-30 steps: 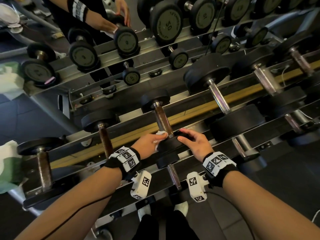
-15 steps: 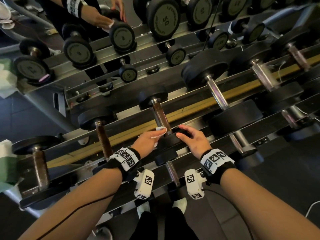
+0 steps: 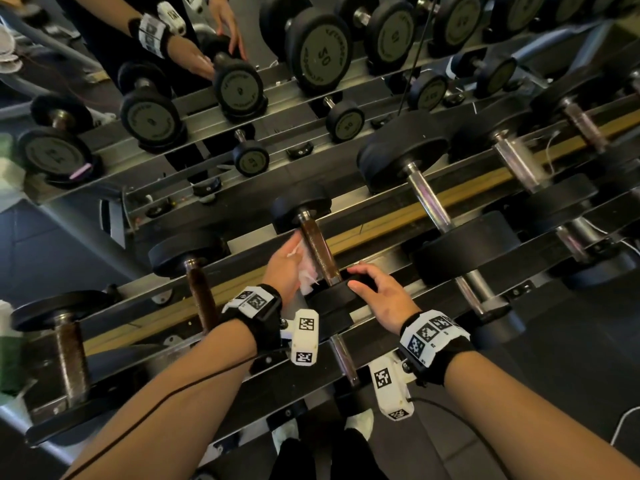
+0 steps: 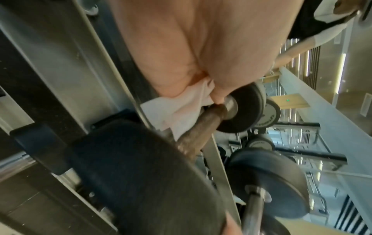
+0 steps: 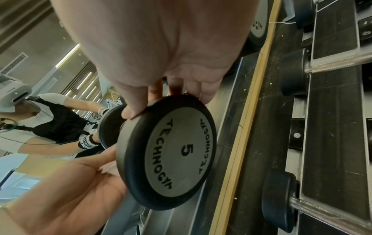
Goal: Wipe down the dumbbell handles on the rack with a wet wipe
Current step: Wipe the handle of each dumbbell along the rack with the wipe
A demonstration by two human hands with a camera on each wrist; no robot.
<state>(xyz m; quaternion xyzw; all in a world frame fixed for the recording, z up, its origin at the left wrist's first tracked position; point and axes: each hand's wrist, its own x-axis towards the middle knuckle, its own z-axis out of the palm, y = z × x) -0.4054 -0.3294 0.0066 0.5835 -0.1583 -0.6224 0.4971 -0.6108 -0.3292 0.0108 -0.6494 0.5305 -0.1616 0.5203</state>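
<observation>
A small dumbbell with a brown handle lies on the rack's upper rail, straight ahead of me. My left hand holds a white wet wipe against the left side of that handle, fingers reaching up towards the far head. The left wrist view shows the wipe bunched between palm and handle. My right hand grips the near head, fingers curled over its rim. In the right wrist view that head carries a "5".
Two more brown-handled dumbbells sit to the left, and larger chrome-handled ones to the right. A lower tier holds another chrome handle. A mirror behind repeats the rack. A green and white bundle lies at the left edge.
My left hand has slid the wipe up the handle, from beside the near head towards the far head. The right hand has stayed on the near head.
</observation>
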